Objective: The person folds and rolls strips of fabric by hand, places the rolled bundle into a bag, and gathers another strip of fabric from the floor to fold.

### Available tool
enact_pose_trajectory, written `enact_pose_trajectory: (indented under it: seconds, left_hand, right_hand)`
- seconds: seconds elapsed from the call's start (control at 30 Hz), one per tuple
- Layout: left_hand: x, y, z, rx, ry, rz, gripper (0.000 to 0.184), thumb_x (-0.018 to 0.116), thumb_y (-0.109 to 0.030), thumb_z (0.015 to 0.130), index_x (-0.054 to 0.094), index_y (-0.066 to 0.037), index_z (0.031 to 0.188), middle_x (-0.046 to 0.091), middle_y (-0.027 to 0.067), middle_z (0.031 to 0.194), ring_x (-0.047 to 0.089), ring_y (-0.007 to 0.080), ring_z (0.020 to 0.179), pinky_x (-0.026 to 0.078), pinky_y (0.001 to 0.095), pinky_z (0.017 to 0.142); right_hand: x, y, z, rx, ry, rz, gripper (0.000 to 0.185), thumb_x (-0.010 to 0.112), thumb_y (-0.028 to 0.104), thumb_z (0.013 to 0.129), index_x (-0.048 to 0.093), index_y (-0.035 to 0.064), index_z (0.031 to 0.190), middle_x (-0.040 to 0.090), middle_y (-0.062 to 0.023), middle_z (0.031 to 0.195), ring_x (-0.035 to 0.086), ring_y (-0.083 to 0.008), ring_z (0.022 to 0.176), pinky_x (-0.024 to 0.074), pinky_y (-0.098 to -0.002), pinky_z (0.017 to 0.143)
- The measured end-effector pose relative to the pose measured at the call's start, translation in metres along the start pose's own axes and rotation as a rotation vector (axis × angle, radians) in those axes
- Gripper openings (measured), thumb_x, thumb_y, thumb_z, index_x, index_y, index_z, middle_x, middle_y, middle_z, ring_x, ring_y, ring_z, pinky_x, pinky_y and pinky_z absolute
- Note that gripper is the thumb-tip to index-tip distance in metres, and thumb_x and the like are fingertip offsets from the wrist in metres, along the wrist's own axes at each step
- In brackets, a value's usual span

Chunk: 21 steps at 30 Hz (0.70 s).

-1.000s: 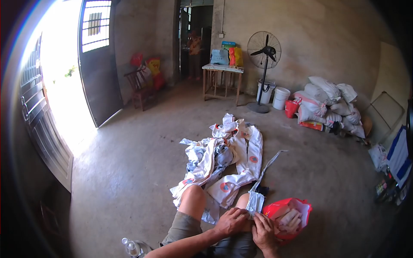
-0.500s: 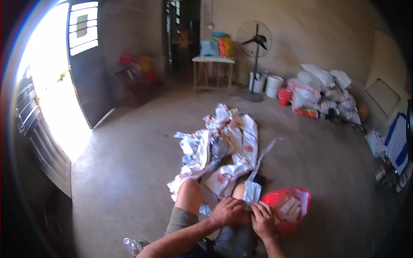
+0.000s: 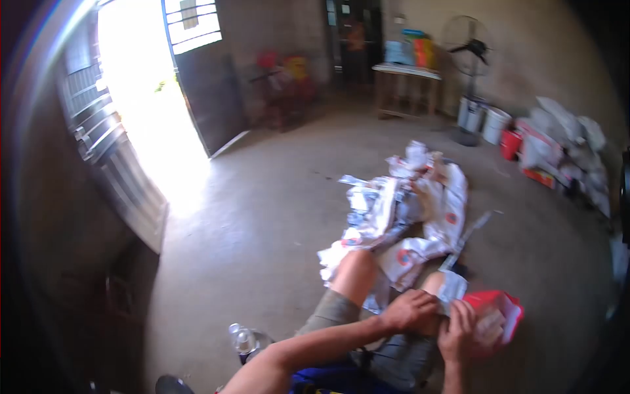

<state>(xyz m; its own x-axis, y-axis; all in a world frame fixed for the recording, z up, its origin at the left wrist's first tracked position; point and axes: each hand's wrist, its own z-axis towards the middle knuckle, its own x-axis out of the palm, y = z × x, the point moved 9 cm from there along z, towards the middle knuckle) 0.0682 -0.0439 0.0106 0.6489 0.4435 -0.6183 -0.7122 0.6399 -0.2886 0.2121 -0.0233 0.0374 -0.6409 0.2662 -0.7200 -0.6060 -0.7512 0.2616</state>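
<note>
Left hand (image 3: 410, 310) and right hand (image 3: 457, 330), lower right, pinch flat grey-white cloth strip (image 3: 453, 287); even, gentle tension should limit creasing.

The head view is swinging left: the table (image 3: 407, 68) is shifting from twelve o'clock to one, the pinched pale strip (image 3: 453, 286) from five to four. A dark round object (image 3: 173, 385) is appearing at seven, more blue cloth (image 3: 328, 378) at six.

On the floor (image 3: 262, 223): a cloth heap (image 3: 438, 197) ahead of the left hand (image 3: 410, 310), a red bag (image 3: 484, 301) just beside the right hand (image 3: 457, 328), a bottle (image 3: 244, 340) left of the left hand; well ahead, a table (image 3: 407, 69), fan (image 3: 471, 88), buckets (image 3: 496, 126).
</note>
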Motion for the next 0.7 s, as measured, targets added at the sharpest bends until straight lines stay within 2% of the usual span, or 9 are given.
enact_pose_trajectory:
  seconds: [0.1, 0.27, 0.5, 0.57, 0.6, 0.63, 0.67, 0.7]
  left_hand:
    - [0.017, 0.005, -0.004, -0.078, 0.181, -0.016, 0.040, 0.062, -0.023, 0.091, 0.062, -0.005, 0.127, 0.063, 0.0132, 0.133, 0.061, 0.0296, 0.123, 0.048, 0.0438, 0.104]
    - [0.021, 0.008, -0.004, -0.067, 0.179, -0.013, 0.037, 0.059, -0.023, 0.093, 0.062, -0.006, 0.125, 0.063, 0.0125, 0.132, 0.061, 0.0290, 0.120, 0.048, 0.0421, 0.102]
    - [0.022, 0.011, -0.008, -0.059, 0.104, -0.036, 0.038, 0.065, -0.023, 0.085, 0.068, -0.008, 0.120, 0.061, 0.0117, 0.134, 0.061, 0.0298, 0.122, 0.050, 0.0429, 0.103]
    - [0.017, 0.011, -0.017, -0.006, -0.061, -0.035, 0.041, 0.070, -0.024, 0.080, 0.071, -0.009, 0.119, 0.066, 0.0116, 0.125, 0.065, 0.0314, 0.119, 0.053, 0.0443, 0.104]
    - [0.012, 0.007, -0.015, 0.022, -0.074, 0.004, 0.041, 0.074, -0.022, 0.076, 0.072, -0.010, 0.115, 0.069, 0.0102, 0.117, 0.068, 0.0305, 0.112, 0.055, 0.0436, 0.098]
    - [0.006, 0.004, -0.011, -0.007, -0.026, -0.033, 0.037, 0.077, -0.018, 0.073, 0.072, -0.010, 0.109, 0.070, 0.0078, 0.112, 0.070, 0.0285, 0.103, 0.058, 0.0420, 0.090]
    - [-0.002, 0.000, -0.007, -0.007, -0.030, -0.029, 0.035, 0.079, -0.015, 0.070, 0.072, -0.010, 0.105, 0.071, 0.0058, 0.108, 0.071, 0.0273, 0.097, 0.058, 0.0403, 0.083]
    - [-0.011, -0.007, -0.002, -0.006, -0.036, -0.012, 0.033, 0.079, -0.012, 0.073, 0.072, -0.011, 0.105, 0.071, 0.0064, 0.108, 0.071, 0.0273, 0.096, 0.059, 0.0397, 0.083]
  right_hand:
    - [0.001, 0.001, 0.002, -0.052, -0.017, 0.006, 0.033, 0.061, 0.007, 0.090, 0.065, -0.0057, 0.120, 0.064, -0.0216, 0.128, 0.056, -0.0431, 0.126, 0.0438, -0.0552, 0.110]
    - [0.009, -0.010, -0.005, -0.014, 0.000, 0.038, 0.028, 0.062, 0.011, 0.094, 0.067, -0.0048, 0.116, 0.066, -0.0205, 0.116, 0.059, -0.0418, 0.118, 0.0455, -0.0548, 0.105]
    - [0.016, -0.018, -0.015, -0.031, -0.061, 0.053, 0.026, 0.061, 0.016, 0.097, 0.070, -0.0038, 0.111, 0.067, -0.0211, 0.111, 0.061, -0.0429, 0.111, 0.0477, -0.0541, 0.100]
    - [0.007, -0.005, -0.013, -0.010, -0.085, -0.012, 0.023, 0.063, 0.007, 0.092, 0.072, -0.0024, 0.111, 0.069, -0.0189, 0.113, 0.064, -0.0406, 0.111, 0.0490, -0.0533, 0.100]
    - [0.005, -0.004, -0.014, 0.009, -0.070, -0.026, 0.025, 0.066, 0.001, 0.087, 0.073, -0.0019, 0.111, 0.070, -0.0177, 0.113, 0.065, -0.0394, 0.111, 0.0500, -0.0517, 0.100]
    - [0.004, -0.005, -0.016, -0.004, -0.075, -0.028, 0.021, 0.066, 0.004, 0.090, 0.073, -0.0002, 0.109, 0.070, -0.0156, 0.113, 0.066, -0.0381, 0.110, 0.0520, -0.0510, 0.099]
    - [-0.001, -0.001, -0.015, 0.012, -0.063, -0.027, 0.024, 0.067, 0.001, 0.089, 0.072, 0.0004, 0.112, 0.070, -0.0148, 0.114, 0.066, -0.0371, 0.111, 0.0515, -0.0498, 0.099]
    - [-0.004, -0.002, -0.017, 0.036, -0.052, 0.001, 0.030, 0.069, -0.001, 0.087, 0.070, 0.0011, 0.116, 0.069, -0.0137, 0.116, 0.065, -0.0356, 0.112, 0.0508, -0.0494, 0.100]
